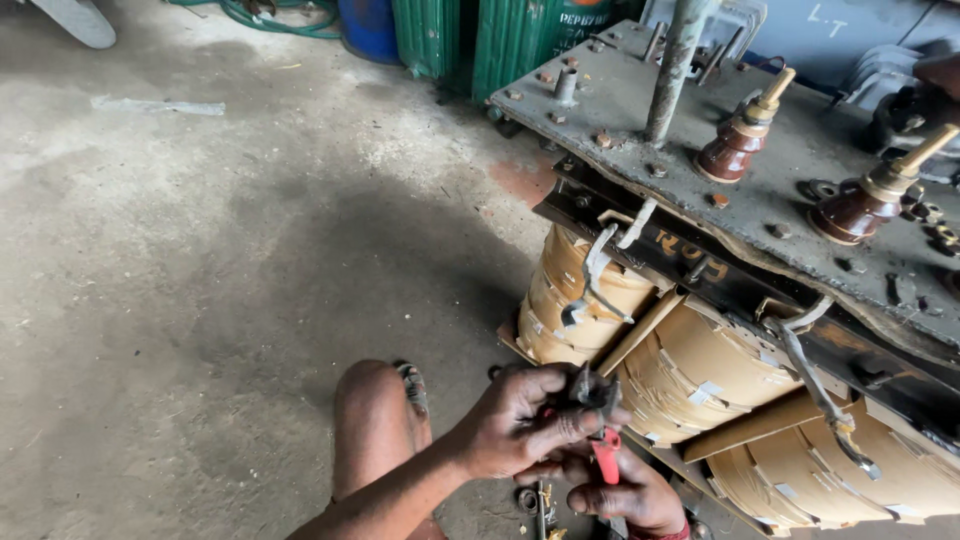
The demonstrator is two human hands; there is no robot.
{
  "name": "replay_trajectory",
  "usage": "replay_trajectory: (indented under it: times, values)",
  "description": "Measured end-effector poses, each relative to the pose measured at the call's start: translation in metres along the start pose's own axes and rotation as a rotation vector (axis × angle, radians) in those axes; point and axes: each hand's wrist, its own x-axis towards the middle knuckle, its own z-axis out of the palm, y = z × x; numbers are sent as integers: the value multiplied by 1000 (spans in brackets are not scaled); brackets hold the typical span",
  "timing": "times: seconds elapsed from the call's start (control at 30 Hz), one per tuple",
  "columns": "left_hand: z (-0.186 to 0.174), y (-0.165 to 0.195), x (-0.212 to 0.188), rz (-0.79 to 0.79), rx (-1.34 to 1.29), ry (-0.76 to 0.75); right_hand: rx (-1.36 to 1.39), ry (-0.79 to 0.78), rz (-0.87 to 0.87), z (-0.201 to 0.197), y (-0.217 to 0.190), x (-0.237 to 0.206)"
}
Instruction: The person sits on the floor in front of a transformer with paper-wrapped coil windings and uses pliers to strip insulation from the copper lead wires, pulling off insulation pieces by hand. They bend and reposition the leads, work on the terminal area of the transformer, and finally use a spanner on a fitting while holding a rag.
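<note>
Pliers (604, 452) with red grips, low in view beside the paper-wrapped coils (690, 375). Right hand (625, 495) closed round the grips for leverage; left hand (520, 420) pinched shut on a small dark piece at the jaws, steadying it. Held close to the core, near the wire leads (592, 275), above the concrete floor (200, 250). Knee (375, 420) bent in a squat.

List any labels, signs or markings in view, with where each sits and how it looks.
Green ribbed tank: top centre, pale lettering painted on it.
Black frame bar: above the paper-wrapped coils, faint orange painted marks.
Grey panel: top right, white chalk-like marks.
</note>
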Motion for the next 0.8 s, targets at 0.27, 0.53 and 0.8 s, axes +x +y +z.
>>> replay_trajectory:
  times: [0.27,0.53,0.8]
  values:
    - [33,41,38,-53,889,449,472,-324,-431,2,34,48]
    - [44,48,51,-14,1069,528,852,-203,-494,11,58,90]
    - [34,36,44,28,1216,558,776,-208,-432,14,62,103]
